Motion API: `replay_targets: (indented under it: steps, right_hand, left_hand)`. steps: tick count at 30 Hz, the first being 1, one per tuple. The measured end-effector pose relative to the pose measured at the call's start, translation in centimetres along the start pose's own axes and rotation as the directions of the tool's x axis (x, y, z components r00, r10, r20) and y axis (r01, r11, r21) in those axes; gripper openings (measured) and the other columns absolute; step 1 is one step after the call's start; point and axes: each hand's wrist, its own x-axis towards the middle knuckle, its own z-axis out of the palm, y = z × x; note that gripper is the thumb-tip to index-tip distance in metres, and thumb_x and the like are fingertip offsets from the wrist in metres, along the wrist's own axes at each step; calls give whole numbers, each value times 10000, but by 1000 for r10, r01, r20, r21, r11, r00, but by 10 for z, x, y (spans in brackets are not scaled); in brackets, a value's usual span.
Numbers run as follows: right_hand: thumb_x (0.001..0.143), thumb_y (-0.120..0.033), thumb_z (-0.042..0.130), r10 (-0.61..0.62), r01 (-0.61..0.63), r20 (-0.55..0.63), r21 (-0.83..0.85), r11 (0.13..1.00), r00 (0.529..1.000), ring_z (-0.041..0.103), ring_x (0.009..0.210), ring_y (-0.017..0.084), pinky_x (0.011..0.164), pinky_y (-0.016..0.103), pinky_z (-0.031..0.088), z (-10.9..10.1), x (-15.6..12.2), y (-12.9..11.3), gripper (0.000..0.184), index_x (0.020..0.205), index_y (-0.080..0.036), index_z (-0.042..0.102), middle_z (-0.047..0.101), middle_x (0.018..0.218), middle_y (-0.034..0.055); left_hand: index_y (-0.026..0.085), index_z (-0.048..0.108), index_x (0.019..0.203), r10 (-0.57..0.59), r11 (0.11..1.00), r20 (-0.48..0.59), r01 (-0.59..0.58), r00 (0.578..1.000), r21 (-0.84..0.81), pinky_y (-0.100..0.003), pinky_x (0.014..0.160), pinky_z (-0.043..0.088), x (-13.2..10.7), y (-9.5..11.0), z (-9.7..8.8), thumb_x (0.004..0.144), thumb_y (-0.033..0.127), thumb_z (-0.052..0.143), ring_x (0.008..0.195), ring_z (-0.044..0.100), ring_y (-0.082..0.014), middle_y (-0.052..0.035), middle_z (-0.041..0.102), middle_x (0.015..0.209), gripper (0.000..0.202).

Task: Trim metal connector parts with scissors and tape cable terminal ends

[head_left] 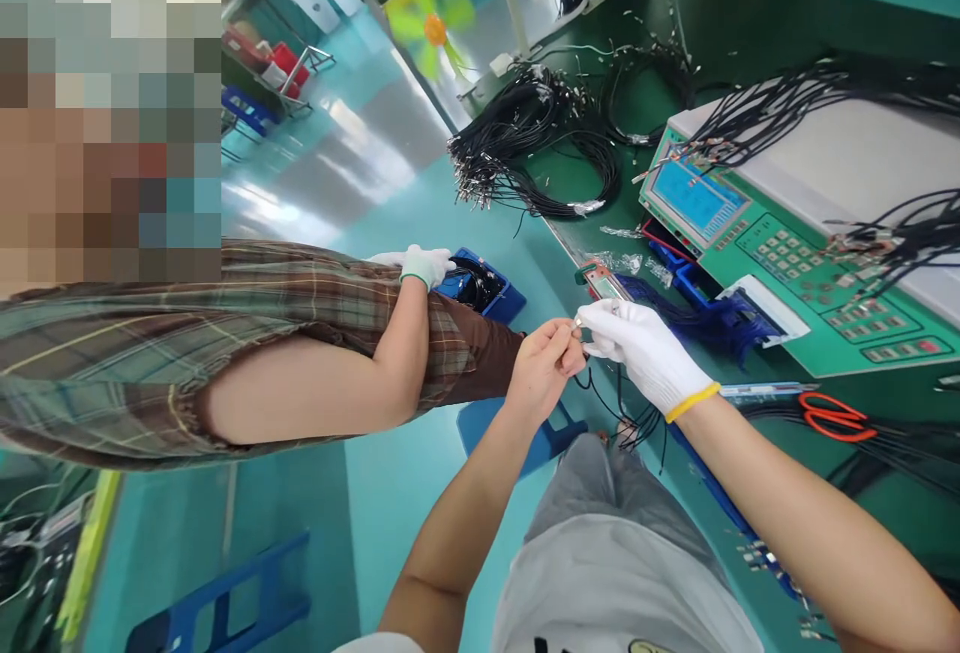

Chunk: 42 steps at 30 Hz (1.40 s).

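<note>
My left hand (541, 365) is bare and closed in a pinch, close against my right hand (643, 353). My right hand wears a white knit glove with a yellow cuff, its fingers pinched too. Between the fingertips sits the small metal end of a thin black cable (592, 385); the fingers hide most of it. More black cable hangs below my right hand along the bench edge. Just beyond the gloved fingers lies a small fixture with a pale top (602, 281), beside a bunch of dark blue wires (675, 313).
A green-fronted tester (780, 263) with a blue screen stands on the dark green bench, black cables over its top. Coiled black cables (536, 133) lie at the back. Orange-handled scissors (834, 418) rest at right. A co-worker in a plaid garment (322, 303) stands at left, near a blue bin (506, 301).
</note>
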Motion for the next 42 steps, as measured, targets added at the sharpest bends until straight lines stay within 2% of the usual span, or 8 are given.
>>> replay_targets:
  steps: [6, 11, 15, 21, 29, 33, 38, 42]
  right_hand:
    - [735, -515, 830, -18, 18, 21, -2, 1000, 1000, 398, 606, 94, 613, 260, 424, -1, 6, 8, 387, 837, -185, 656, 485, 664, -42]
    - [865, -578, 686, -27, 39, -66, 187, 982, 997, 423, 644, 109, 855, 358, 522, -22, 8, 44, 370, 1005, -236, 699, 503, 769, -25]
    - [855, -567, 710, 8, 31, -173, 221, 975, 985, 461, 651, 113, 885, 391, 522, -39, 13, 100, 352, 962, -232, 697, 563, 795, -13]
    - [826, -597, 744, 101, -13, -332, 258, 966, 938, 434, 619, 119, 817, 379, 506, -58, 35, 181, 407, 937, -206, 718, 560, 725, -13]
    - [817, -533, 788, 194, -22, -426, 376, 926, 884, 368, 629, 107, 827, 352, 484, -79, 73, 243, 331, 900, -224, 708, 518, 734, -31]
    - [857, -508, 760, 228, -40, -427, 407, 913, 875, 363, 633, 113, 869, 368, 487, -88, 83, 261, 296, 937, -225, 725, 503, 716, -30]
    - [879, -485, 744, 262, -61, -418, 436, 898, 870, 394, 644, 115, 886, 370, 488, -101, 93, 278, 275, 957, -221, 743, 519, 719, -22]
    - [883, -471, 744, 279, -67, -418, 454, 889, 865, 410, 650, 114, 863, 358, 491, -110, 100, 287, 250, 944, -228, 745, 535, 743, -19]
  left_hand:
    - [118, 677, 943, 43, 994, -62, -37, 997, 104, -258, 563, 264, -5, 4, -11, 903, 432, 716, 532, 372, -72, 31, 487, 557, 318]
    - [157, 637, 931, 78, 981, -113, -56, 990, 187, -239, 526, 232, 7, -5, -35, 899, 433, 709, 503, 337, -56, 41, 508, 578, 286]
    - [169, 607, 901, 49, 967, -158, -7, 986, 255, -219, 499, 206, 44, -32, -71, 857, 483, 740, 494, 315, -48, 63, 452, 579, 344]
    - [150, 629, 888, -100, 949, -120, 131, 988, 286, -223, 460, 137, 139, -103, -129, 813, 541, 766, 457, 245, -40, 84, 377, 540, 421]
    - [149, 676, 883, -179, 923, -36, 180, 983, 339, -209, 449, 159, 226, -188, -161, 817, 541, 761, 444, 287, -42, 76, 398, 501, 407]
    - [169, 686, 936, -193, 919, 12, 176, 981, 352, -199, 447, 174, 247, -205, -169, 869, 510, 722, 435, 308, -40, 66, 457, 508, 350]
    - [174, 685, 929, -186, 932, 108, 141, 976, 334, -198, 437, 192, 257, -210, -175, 910, 457, 693, 430, 335, -42, 51, 508, 519, 284]
    - [180, 677, 912, -199, 930, 112, 152, 973, 334, -202, 430, 197, 261, -212, -178, 935, 422, 676, 434, 374, -46, 31, 559, 541, 242]
